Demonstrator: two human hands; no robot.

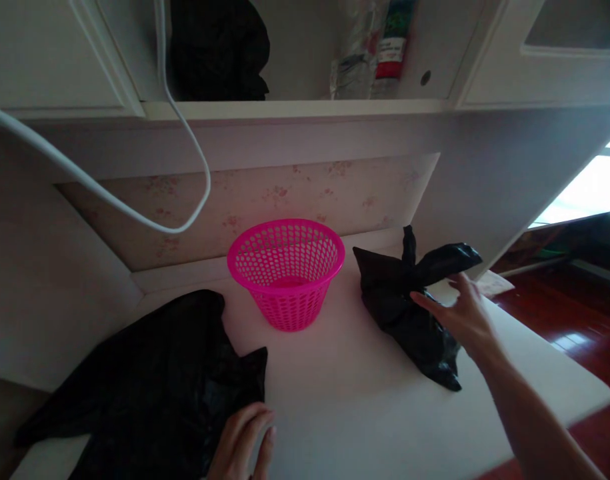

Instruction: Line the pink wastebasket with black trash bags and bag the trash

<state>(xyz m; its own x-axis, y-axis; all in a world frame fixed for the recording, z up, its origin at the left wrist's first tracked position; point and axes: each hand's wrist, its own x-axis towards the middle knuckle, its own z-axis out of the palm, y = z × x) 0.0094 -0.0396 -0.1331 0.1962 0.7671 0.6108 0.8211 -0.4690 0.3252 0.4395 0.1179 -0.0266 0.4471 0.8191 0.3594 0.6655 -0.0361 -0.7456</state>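
A small black plastic bag (399, 300), knotted at the top, lies on the right side of the white desk. My right hand (462, 310) is at its knot, thumb and fingers apart, the thumb seeming to touch the plastic. A larger black plastic bag (159, 380) lies spread and flattened on the left. Beside its right edge is my left hand (245, 443), fingers loosely bent and apart, with nothing seen in them; its lower part is cut off by the frame. Between the two bags a pink mesh basket (289, 307) stands upright, with no contents visible.
Above the desk (329, 400) is an open cabinet shelf (305, 110) holding a black bag (215, 50), a clear plastic bottle (357, 60) and a red-and-green labelled container (392, 50). A white cable (109, 197) hangs in front at left. Red flooring (559, 327) shows at right.
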